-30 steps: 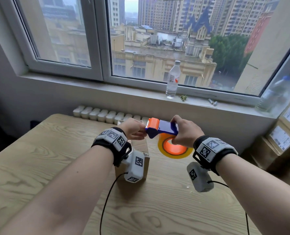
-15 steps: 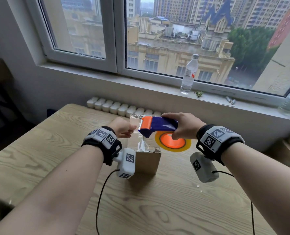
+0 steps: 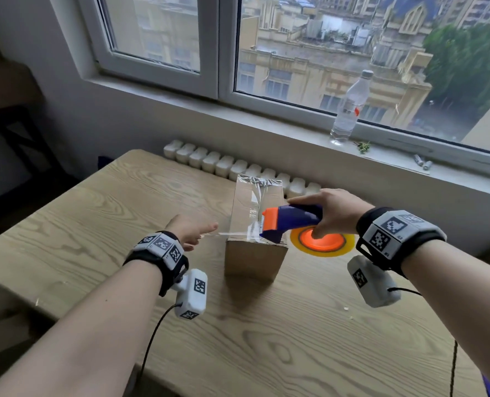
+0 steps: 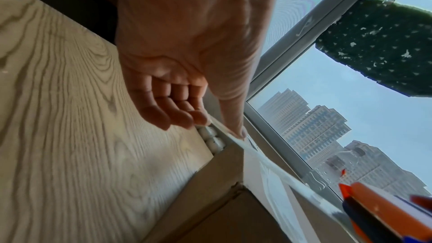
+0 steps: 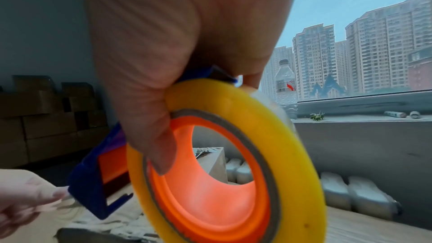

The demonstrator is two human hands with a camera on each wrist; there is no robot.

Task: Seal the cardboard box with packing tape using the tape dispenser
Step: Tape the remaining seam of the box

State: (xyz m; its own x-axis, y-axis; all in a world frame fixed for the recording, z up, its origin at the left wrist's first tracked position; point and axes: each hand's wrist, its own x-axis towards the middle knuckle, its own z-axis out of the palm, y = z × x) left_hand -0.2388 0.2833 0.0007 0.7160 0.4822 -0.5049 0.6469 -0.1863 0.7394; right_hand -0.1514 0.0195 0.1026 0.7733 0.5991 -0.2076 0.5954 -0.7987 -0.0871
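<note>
A small brown cardboard box (image 3: pixel 252 256) stands on the wooden table (image 3: pixel 94 224), with clear tape lying wrinkled along its top. My right hand (image 3: pixel 324 213) grips the blue and orange tape dispenser (image 3: pixel 289 219) over the box's near top edge. The yellow tape roll (image 3: pixel 322 243) hangs beside the box, and a finger is hooked into the roll's orange core (image 5: pixel 210 200). My left hand (image 3: pixel 200 234) is left of the box and pinches the end of a clear tape strand (image 4: pixel 268 165) between thumb and fingers. The strand runs taut to the dispenser's orange blade end (image 4: pixel 374 208).
A clear water bottle (image 3: pixel 348 110) and two small batteries (image 3: pixel 421 163) are on the windowsill. A row of white radiator caps (image 3: pixel 223 164) runs behind the table's far edge. Stacked cardboard boxes (image 5: pixel 46 117) stand against the wall.
My left hand has drawn the tape end out to the left, clear of the box. The dispenser has come down toward the box's near top edge, and the head view has turned left.
</note>
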